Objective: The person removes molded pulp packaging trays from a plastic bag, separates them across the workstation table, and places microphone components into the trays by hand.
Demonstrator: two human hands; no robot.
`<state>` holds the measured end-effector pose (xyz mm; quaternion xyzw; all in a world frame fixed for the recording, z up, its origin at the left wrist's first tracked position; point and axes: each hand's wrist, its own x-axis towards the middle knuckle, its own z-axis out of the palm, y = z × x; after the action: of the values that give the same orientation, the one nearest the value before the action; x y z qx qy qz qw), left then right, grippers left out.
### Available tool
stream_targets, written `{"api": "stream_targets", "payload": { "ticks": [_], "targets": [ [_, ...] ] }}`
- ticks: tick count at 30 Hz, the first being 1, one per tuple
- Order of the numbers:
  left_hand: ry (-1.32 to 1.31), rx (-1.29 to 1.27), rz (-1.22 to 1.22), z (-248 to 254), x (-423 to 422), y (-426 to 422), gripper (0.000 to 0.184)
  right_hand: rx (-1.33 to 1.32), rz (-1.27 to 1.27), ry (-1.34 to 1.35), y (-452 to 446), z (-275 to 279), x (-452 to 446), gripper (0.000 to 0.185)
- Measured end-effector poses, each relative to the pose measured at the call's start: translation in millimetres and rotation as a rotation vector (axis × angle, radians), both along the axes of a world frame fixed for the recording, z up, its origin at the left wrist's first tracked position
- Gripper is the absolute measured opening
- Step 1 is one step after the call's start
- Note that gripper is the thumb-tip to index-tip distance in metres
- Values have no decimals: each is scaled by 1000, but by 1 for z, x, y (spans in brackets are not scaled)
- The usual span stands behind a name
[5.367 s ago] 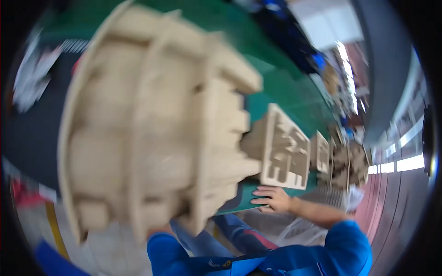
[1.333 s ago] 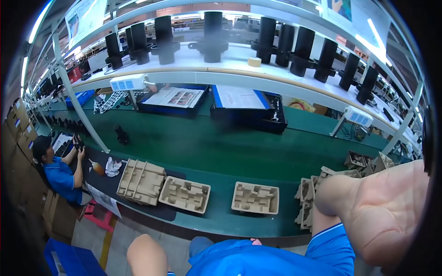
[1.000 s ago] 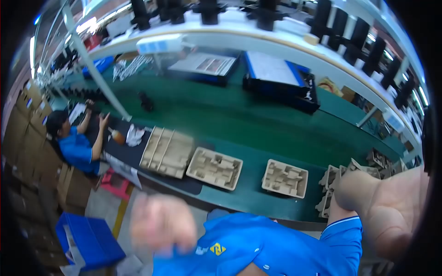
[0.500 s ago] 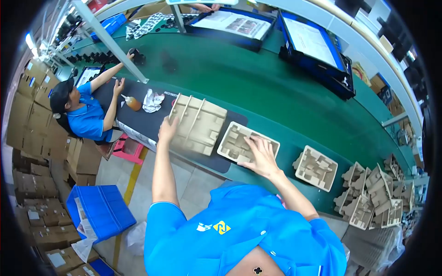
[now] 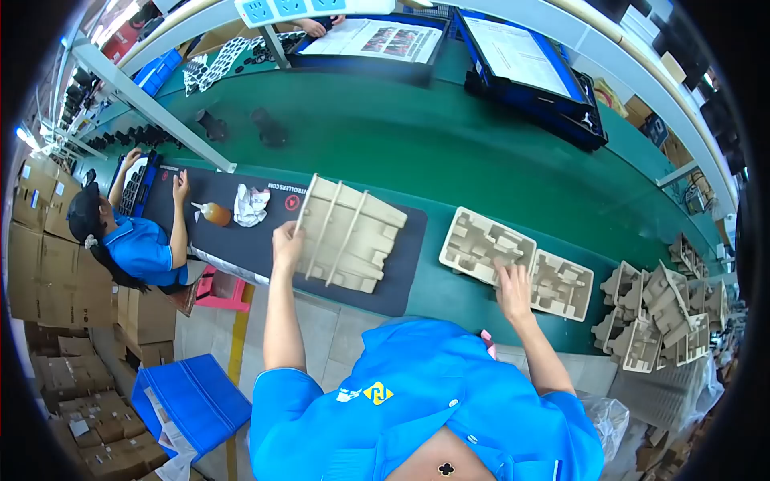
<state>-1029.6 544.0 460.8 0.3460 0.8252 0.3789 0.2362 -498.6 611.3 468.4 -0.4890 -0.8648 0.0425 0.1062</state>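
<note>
My left hand is closed on the left edge of a large tan molded pulp tray, which lies with ridged side up on a dark mat. My right hand grips the near edge of a smaller pulp tray, its fingertips inside the hollow and the thumb hidden. That tray sits open side up on the green bench. Its right side meets another small pulp tray, also open side up; whether they overlap I cannot tell.
More pulp trays are piled at the right. A co-worker sits left, near an amber bottle and crumpled paper. Blue-edged crates stand across the green bench. A metal post rises at left.
My right hand has slid the small tray rightward, away from the large one and up against the other small tray. My left hand stays on the large tray. The co-worker's far hand has drawn back.
</note>
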Motion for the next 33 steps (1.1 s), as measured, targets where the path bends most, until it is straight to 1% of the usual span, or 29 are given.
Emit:
{"api": "stream_targets", "payload": {
  "ticks": [1,2,3,4,5,6,7,8,9,11,12,14,15,17,18,19,20,21,23,24,27,28,29,30,31,32,33],
  "targets": [
    [22,-28,-15,9,7,3,29,10,-26,14,-10,32,-12,57],
    [-15,-34,-23,18,16,5,30,20,-50,25,-19,55,-24,66],
    [3,-7,-58,10,16,6,31,-157,17,123,-24,63,-35,86],
    [-31,-3,-67,12,23,6,32,-128,140,293,-30,75,-57,80],
    [-65,0,-73,15,30,5,32,-294,202,450,-35,71,-79,77],
    [-46,-8,-77,11,34,2,35,-427,221,530,-38,57,-104,72],
    [-99,26,-78,19,43,-2,27,-691,88,547,-41,41,-129,77],
    [-165,73,-72,31,54,-9,27,-873,-121,552,-42,22,-151,89],
    [-229,124,-64,39,58,-16,27,-1010,-236,654,-36,-2,-170,96],
    [-304,147,-49,34,53,-38,27,-1295,-284,1037,-26,19,-199,97],
    [-337,170,-35,43,57,-48,26,-1306,-197,1068,-20,15,-206,98],
    [-385,223,-16,59,65,-59,24,-1305,-216,986,-18,28,-213,99],
    [-389,217,-22,61,68,-62,26,-1305,-229,940,-19,32,-215,100],
    [-399,208,-31,63,71,-66,33,-1288,-272,999,-23,23,-219,98],
    [-311,185,-25,57,69,-67,32,-1279,-292,1033,-25,18,-222,98],
    [-301,164,-28,53,65,-67,31,-1264,-313,1071,-22,13,-223,97],
    [-340,167,-7,49,64,-68,31,-1233,-317,929,-15,9,-218,91],
    [-380,168,13,49,64,-69,31,-1199,-265,959,-12,10,-216,90],
    [-459,225,36,48,65,-67,24,-1131,-171,1022,-8,10,-212,87],
    [-499,250,45,50,67,-67,21,-1165,-128,1071,-6,23,-211,83],
    [-390,201,-10,55,59,-70,21,-1204,-68,1102,1,37,-203,78],
    [-347,222,-8,52,50,-73,23,-1141,-128,1030,2,40,-198,71],
    [-409,285,81,48,38,-76,28,-1086,-143,1033,4,67,-190,71],
    [-340,232,197,44,20,-82,34,-1055,-174,1129,8,80,-176,73],
    [-326,282,338,54,18,-81,25,-1018,-195,1216,16,89,-160,74],
    [-226,357,327,30,-7,-86,25,-1009,-179,1270,25,96,-148,76],
    [-8,274,309,30,-17,-83,25,-1009,-165,1326,30,101,-137,78]
  ]
}}
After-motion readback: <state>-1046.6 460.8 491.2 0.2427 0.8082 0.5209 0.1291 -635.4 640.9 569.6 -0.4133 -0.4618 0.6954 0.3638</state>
